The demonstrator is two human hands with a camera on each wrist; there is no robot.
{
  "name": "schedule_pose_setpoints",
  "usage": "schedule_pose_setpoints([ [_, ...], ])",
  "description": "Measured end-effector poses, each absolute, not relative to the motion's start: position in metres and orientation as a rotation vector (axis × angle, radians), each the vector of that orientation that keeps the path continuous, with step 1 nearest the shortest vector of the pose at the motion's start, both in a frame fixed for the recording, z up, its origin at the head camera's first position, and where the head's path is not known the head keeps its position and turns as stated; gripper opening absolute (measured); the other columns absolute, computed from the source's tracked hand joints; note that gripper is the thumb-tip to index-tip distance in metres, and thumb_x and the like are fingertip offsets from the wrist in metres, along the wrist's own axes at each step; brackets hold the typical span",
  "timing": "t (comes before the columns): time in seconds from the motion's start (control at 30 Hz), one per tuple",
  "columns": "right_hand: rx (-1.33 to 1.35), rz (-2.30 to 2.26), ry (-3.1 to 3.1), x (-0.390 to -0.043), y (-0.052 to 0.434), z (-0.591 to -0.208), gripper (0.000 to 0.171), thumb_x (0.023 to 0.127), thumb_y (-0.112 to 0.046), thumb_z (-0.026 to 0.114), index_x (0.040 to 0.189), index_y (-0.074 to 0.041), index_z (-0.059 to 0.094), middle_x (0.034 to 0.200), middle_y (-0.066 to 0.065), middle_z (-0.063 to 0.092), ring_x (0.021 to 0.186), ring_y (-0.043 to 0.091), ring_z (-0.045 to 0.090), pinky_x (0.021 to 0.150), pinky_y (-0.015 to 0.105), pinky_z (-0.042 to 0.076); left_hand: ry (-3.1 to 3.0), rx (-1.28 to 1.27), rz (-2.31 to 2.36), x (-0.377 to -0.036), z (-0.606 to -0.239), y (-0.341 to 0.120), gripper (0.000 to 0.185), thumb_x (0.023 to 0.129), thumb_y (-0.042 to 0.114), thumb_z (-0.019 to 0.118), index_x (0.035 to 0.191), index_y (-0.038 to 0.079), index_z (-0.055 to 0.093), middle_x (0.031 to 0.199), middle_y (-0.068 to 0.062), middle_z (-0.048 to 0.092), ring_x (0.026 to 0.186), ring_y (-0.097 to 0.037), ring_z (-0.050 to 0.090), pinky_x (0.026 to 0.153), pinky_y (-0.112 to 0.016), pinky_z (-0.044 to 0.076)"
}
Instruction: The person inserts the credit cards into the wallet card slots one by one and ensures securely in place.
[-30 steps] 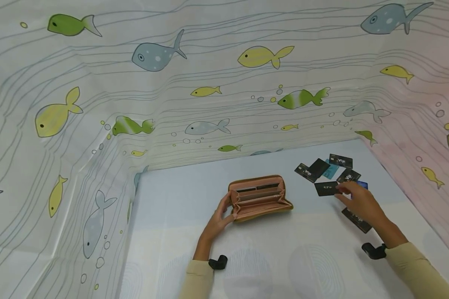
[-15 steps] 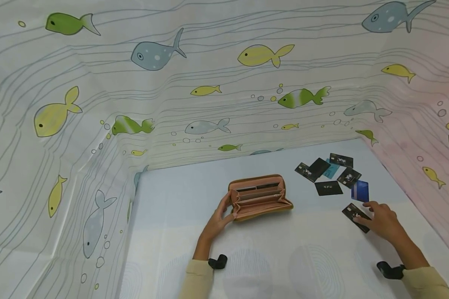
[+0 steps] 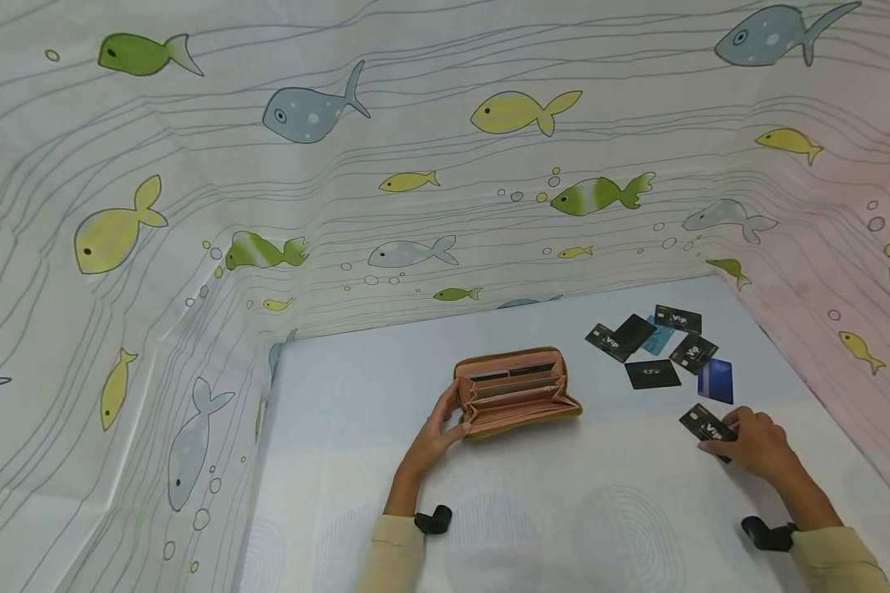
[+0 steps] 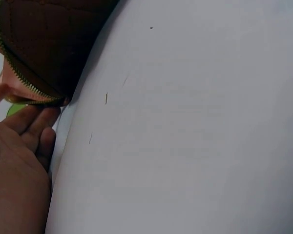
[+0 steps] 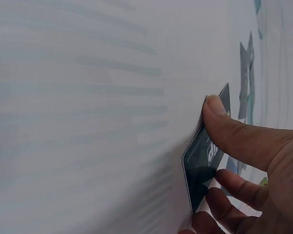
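An unzipped wallet with a pink lining lies spread on the table, its compartments facing up. My left hand holds it by the left end, thumb at the front corner and fingers behind. In the left wrist view, fingers meet the zipped corner of the brown quilted wallet. To the right, my right hand pinches a black VIP card between thumb and fingers. The right wrist view shows that card tilted, its thumb-side edge gripped and part of its face covered.
Beyond the right hand lie a blue card, a black card and several more VIP cards, some overlapping a light-blue card. Dark card edges show inside the wallet. A fish-patterned sheet rises behind the table.
My right hand has moved from the black card down to the nearest VIP card and now pinches it. The black card has stayed on the table. Left hand and wallet hold still.
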State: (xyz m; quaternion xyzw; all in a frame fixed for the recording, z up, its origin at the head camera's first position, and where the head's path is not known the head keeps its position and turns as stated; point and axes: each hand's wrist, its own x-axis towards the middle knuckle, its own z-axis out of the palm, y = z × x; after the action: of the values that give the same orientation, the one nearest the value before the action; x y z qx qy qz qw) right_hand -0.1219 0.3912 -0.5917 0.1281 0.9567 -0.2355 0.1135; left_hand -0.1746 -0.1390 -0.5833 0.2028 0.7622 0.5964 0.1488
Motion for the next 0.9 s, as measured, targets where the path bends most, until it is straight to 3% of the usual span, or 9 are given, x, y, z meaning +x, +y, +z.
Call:
schedule_pose_setpoints([
  [0.23, 0.415, -0.730, 2.753, -0.124, 0.395, -0.593, 0.087, 0.072, -0.043, 0.087, 0.110, 0.024, 0.048, 0.092, 0.035, 0.056, 0.079, 0.039, 0.054, 0.062, 0.042, 0.049, 2.208, 0.578, 1.760, -0.181, -0.614, -0.139, 0.077, 0.100, 0.008, 0.055, 0.162, 0.013, 0.010, 0.163, -0.018, 0.026, 0.148, -0.040, 0.029, 0.116, -0.068, 0.018],
  [0.47, 0.487, -0.833, 2.684, -0.122, 0.395, -0.592, 0.079, 0.080, -0.036, 0.082, 0.116, 0.020, 0.040, 0.099, 0.036, 0.052, 0.084, 0.040, 0.053, 0.064, 0.040, 0.049, 2.209, 0.563, 1.798, -0.183, -0.627, -0.141, 0.076, 0.100, 0.017, 0.059, 0.161, 0.027, 0.015, 0.164, -0.008, 0.029, 0.148, -0.031, 0.032, 0.118, -0.064, 0.019],
  [0.63, 0.470, -0.878, 2.688, -0.119, 0.393, -0.587, 0.064, 0.089, -0.023, 0.072, 0.123, 0.020, 0.040, 0.111, 0.043, 0.050, 0.093, 0.048, 0.055, 0.070, 0.047, 0.052, 2.226, 0.582, 1.791, -0.182, -0.626, -0.141, 0.076, 0.100, 0.022, 0.059, 0.162, 0.026, 0.015, 0.164, -0.010, 0.029, 0.148, -0.034, 0.032, 0.116, -0.066, 0.021],
  [0.9, 0.437, -0.839, 2.736, -0.116, 0.395, -0.589, 0.046, 0.093, -0.016, 0.065, 0.126, 0.010, 0.044, 0.108, 0.042, 0.054, 0.084, 0.043, 0.058, 0.060, 0.038, 0.049, 2.211, 0.540, 1.793, -0.182, -0.623, -0.140, 0.077, 0.099, 0.020, 0.059, 0.161, 0.028, 0.015, 0.164, -0.008, 0.029, 0.149, -0.032, 0.031, 0.118, -0.064, 0.018],
])
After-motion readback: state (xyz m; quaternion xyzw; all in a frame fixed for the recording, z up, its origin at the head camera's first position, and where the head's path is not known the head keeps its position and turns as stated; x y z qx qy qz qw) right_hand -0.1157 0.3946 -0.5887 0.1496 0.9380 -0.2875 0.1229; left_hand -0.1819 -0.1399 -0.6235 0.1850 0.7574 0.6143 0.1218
